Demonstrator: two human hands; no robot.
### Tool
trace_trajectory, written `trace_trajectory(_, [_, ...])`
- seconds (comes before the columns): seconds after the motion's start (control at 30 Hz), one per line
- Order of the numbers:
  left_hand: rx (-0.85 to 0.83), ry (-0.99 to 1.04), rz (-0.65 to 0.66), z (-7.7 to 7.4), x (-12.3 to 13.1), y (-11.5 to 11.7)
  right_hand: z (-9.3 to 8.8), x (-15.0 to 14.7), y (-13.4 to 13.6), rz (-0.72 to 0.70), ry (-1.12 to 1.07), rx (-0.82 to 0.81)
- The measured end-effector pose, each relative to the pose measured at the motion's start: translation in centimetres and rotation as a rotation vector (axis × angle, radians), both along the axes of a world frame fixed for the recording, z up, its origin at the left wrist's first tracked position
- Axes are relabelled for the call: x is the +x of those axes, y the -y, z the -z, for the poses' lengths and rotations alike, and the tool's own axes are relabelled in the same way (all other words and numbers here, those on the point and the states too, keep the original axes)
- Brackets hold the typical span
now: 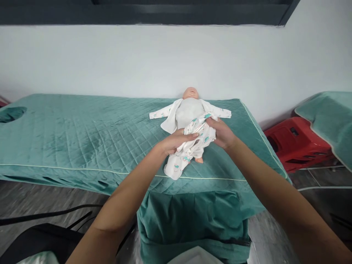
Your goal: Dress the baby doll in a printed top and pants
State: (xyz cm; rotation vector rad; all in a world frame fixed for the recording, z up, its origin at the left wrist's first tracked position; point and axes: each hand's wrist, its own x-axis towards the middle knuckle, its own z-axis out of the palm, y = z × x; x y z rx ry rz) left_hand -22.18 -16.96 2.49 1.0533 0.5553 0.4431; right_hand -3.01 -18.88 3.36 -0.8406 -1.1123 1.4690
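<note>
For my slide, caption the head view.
Both hands hold printed fabric over a doll on a green quilted cover.

Left grip (177,141), a bare hand, thumb uppermost, holds the near-left side of a bunched white garment (200,135) with green print. Right grip (220,132) pinches its upper right edge. One flap lies below the left grip. Between the grips, just under the cloth, a small foot (199,160) shows. Beyond both: doll (189,110) face up, head farthest off; white jacket (162,112) open around its torso, sleeves spread wide. All on a bed (96,135), green quilted cover, extending well left of the left grip. Right of the right grip, well apart: red plastic object (305,141), slotted. Pale wall (123,58) beyond the grips.
</note>
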Motion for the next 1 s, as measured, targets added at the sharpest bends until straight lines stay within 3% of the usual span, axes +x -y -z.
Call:
trace_trajectory(0.07, [0.018,-0.01,0.008,-0.6,0.2,0.1,0.3,0.0,0.6,0.005,0.001,-0.01])
trace_trajectory(0.17, [0.037,-0.032,-0.123,-1.4,0.7,-0.1,1.6,-0.4,1.7,0.014,-0.017,-0.053])
trace_trajectory(0.23, [0.064,-0.145,-0.142,-1.6,1.1,-0.4,2.8,-0.6,2.3,0.009,0.014,-0.117])
trace_trajectory(0.4, [0.27,-0.438,0.016,-2.2,2.1,-1.0,3.8,0.4,3.2,0.018,0.058,-0.143])
trace_trajectory(0.53, [0.338,-0.448,0.116,-2.5,2.4,-0.9,3.8,2.3,4.0,-0.027,0.098,-0.19])
trace_trajectory(0.7, [0.305,-0.495,0.181,-1.3,2.2,-0.1,5.5,2.4,6.5,0.029,0.126,-0.298])
trace_trajectory(0.77, [0.432,-0.605,0.21,-0.6,2.2,0.2,6.4,1.7,7.5,0.072,0.168,-0.32])
trace_trajectory(0.9, [0.898,-0.892,0.306,0.5,3.3,0.7,8.4,0.4,8.6,0.166,0.374,-0.276])
trace_trajectory(1.0, [0.995,-1.021,0.311,1.5,4.7,0.7,10.1,-0.2,8.4,0.269,0.571,-0.158])
